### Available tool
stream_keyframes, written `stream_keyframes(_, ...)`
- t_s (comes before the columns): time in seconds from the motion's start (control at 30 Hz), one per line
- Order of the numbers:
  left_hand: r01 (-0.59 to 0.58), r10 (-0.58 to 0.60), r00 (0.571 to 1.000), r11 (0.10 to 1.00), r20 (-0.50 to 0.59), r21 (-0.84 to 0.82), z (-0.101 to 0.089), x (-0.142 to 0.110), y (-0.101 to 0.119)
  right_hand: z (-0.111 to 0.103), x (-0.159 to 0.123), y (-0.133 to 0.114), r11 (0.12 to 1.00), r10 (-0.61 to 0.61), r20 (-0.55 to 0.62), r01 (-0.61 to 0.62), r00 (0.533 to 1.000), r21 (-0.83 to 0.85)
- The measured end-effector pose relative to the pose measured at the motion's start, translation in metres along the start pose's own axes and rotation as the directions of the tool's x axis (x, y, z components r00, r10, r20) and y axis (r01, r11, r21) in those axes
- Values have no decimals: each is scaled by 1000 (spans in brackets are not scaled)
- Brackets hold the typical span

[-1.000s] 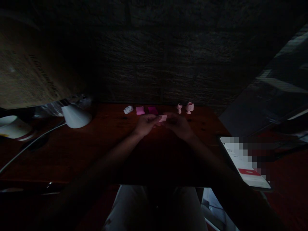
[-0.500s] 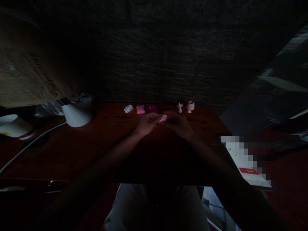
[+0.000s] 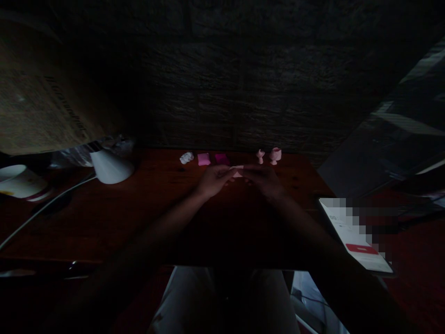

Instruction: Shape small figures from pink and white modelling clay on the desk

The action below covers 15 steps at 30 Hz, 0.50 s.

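Note:
Between my two hands is a small pale pink piece of modelling clay (image 3: 238, 172), partly covered by fingers. My left hand (image 3: 212, 180) pinches its left side, thumb on top. On its other side my right hand (image 3: 264, 181) has its thumb and fingers closed on the clay. Just behind the hands lie a white lump (image 3: 187, 157), a pink square block (image 3: 203, 159) and a magenta block (image 3: 222, 159). Two pink goblet shapes stand at the back right, a smaller one (image 3: 260, 156) and a larger cup (image 3: 276, 155).
The dark wooden table (image 3: 153, 185) meets a brick wall (image 3: 222, 93). At left are a white cone-shaped lamp base (image 3: 110, 167) with a cable, a paper cup (image 3: 21, 182) and a large brown bag (image 3: 38, 97). A lit screen (image 3: 358, 241) sits at the right edge.
My right hand's fingers have come in onto the clay's right side, and more of the clay shows between the thumbs. The objects on the table stay put.

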<state>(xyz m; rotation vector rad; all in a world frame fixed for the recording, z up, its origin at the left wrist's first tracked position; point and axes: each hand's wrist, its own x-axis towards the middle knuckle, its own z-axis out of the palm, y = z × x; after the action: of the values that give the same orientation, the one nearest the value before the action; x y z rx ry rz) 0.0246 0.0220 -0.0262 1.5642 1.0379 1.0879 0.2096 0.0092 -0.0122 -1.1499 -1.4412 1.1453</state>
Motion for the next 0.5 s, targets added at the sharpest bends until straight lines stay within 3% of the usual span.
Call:
stream_keyframes(0.2, 32, -27, 997, 997, 75, -64, 1, 0, 3, 0, -1, -1, 1000, -4, 24, 4, 1000, 17)
stream_keyframes(0.5, -38, 38, 999, 999, 38, -9, 2, -1, 5, 2, -2, -4, 998, 35, 18, -36, 999, 56)
